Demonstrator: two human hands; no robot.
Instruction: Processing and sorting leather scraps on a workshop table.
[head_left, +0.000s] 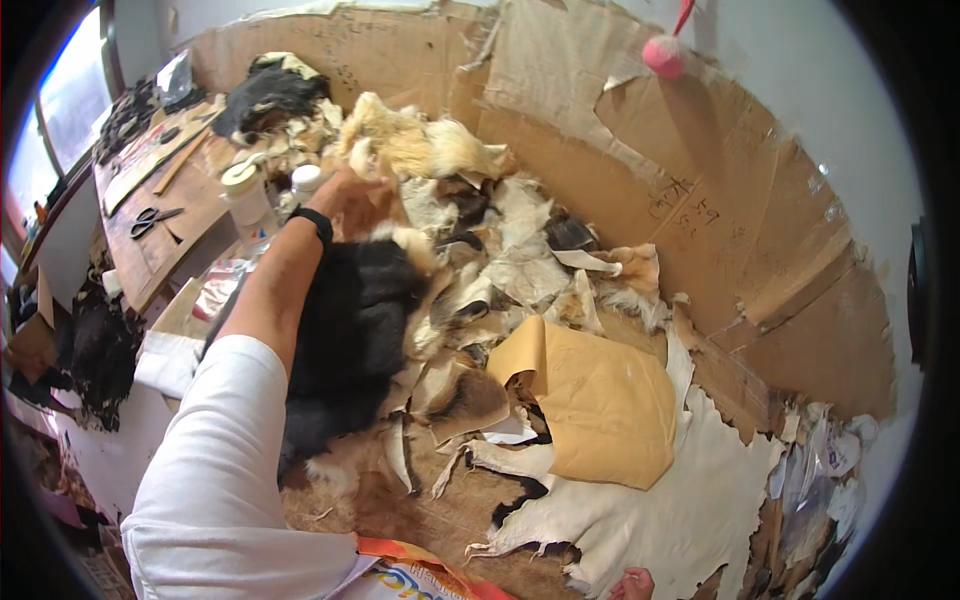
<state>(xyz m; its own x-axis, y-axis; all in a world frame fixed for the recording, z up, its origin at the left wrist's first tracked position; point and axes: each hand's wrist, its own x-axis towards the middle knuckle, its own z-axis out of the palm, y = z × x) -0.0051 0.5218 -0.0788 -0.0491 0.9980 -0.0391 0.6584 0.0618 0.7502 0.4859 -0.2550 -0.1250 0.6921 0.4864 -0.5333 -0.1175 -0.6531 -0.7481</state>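
Note:
My left hand (351, 196) reaches across to the far side of the fur pile, beside a reddish-brown fur piece (367, 217). Its fingers blend into the fur, so whether they grip it is unclear. Cream and tan fur (427, 146) lies just beyond them. Below my left forearm is a large black fur panel (352, 330). My right hand (634, 583) shows only partly at the bottom edge, fingers bent, over a pale hide (660, 517). A folded tan paper pattern (607, 405) covers part of that hide and of the fur scraps (465, 397).
A clear jar (251, 210) and a white-capped bottle (306, 180) stand close to my left forearm. Black-handled scissors (154, 220) and a wooden strip (182, 163) rest on a board. Cardboard (720, 195) lines the wall, where a pink pompom (664, 56) hangs.

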